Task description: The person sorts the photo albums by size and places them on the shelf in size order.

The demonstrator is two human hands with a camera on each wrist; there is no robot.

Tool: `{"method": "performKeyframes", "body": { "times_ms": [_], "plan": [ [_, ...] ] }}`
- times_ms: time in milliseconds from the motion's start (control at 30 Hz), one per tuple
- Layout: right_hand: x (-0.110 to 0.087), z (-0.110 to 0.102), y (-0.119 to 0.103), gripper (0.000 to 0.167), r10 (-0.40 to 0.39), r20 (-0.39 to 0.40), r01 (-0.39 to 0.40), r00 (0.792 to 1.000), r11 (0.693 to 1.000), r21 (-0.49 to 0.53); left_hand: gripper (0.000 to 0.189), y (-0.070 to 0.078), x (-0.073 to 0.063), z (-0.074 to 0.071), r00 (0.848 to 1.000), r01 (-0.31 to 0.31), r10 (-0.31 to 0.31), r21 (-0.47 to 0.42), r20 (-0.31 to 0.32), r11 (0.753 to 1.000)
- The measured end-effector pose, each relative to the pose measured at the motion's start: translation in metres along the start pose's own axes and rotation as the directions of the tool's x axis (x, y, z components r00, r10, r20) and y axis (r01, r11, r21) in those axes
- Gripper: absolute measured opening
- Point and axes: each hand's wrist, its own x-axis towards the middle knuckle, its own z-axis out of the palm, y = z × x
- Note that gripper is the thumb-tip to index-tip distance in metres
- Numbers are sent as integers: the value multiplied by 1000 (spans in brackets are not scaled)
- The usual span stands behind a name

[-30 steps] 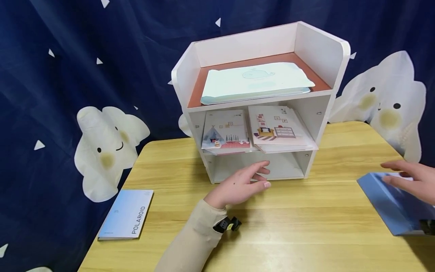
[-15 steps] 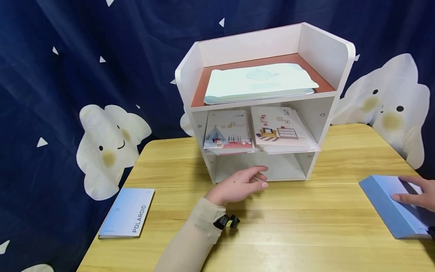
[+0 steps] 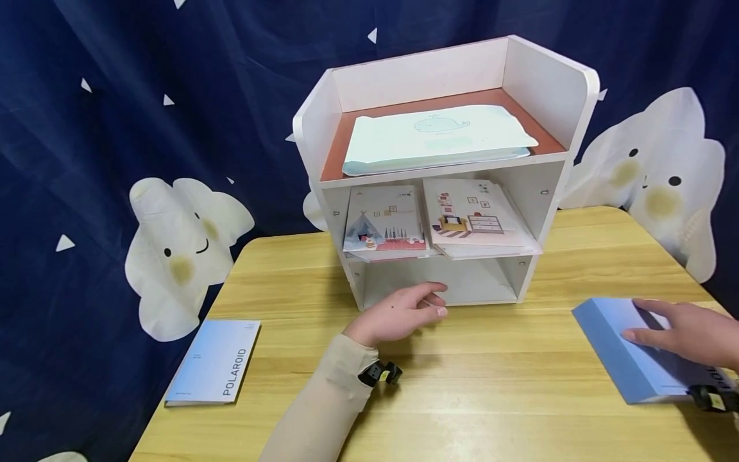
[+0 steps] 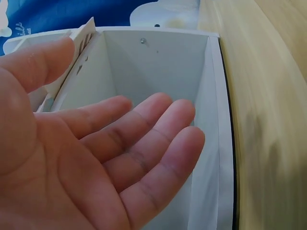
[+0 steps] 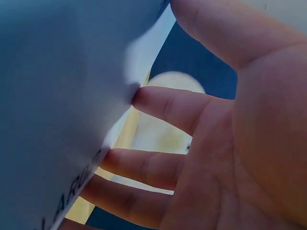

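I note the blue POLAROID album (image 3: 652, 371) near the desk's (image 3: 491, 391) right edge. Right hand (image 3: 687, 330): fingers spread, tips against its cover. Left hand (image 3: 398, 314): loose, holding nothing, before the shelf (image 3: 548, 90). Risk, I judge: a sideways push could tip it off.

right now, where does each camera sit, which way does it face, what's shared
Head: worn on the head, facing forward and down at the white shelf and table; the left hand, right hand and beige left sleeve show.
Left wrist: worn on the left wrist, looking into the shelf's lowest compartment; the left palm and fingers show.
Right wrist: worn on the right wrist, facing the thick blue book; the right palm and fingers show.
Head and right wrist share the book and right hand.
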Motion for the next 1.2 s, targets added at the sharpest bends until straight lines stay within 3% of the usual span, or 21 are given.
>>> {"method": "performKeyframes", "body": {
  "times_ms": [133,267,400,667,933,1200],
  "plan": [
    [1,-2,-26,102,-105,29,104,994,994,24,55,-5,1,-1,999,8,-10,45,33,999],
    [-4,3,-57,91,-192,-73,195,979,981,24,58,-7,0,-2,993,30,-41,95,114,995],
    [-7,10,-88,90,-222,-131,226,966,974,16,59,-9,-1,-3,985,27,-45,105,168,994],
    [-7,15,-139,90,-305,-160,310,939,951,6,58,-11,-4,-5,984,52,-67,90,165,995],
    [-2,23,-172,85,-379,-213,385,901,923,-15,58,-12,-5,-7,984,70,-85,101,159,992],
    [8,27,-205,69,-469,-242,475,849,879,-35,59,-17,-8,-11,966,188,-177,-43,189,981]
  ]
}}
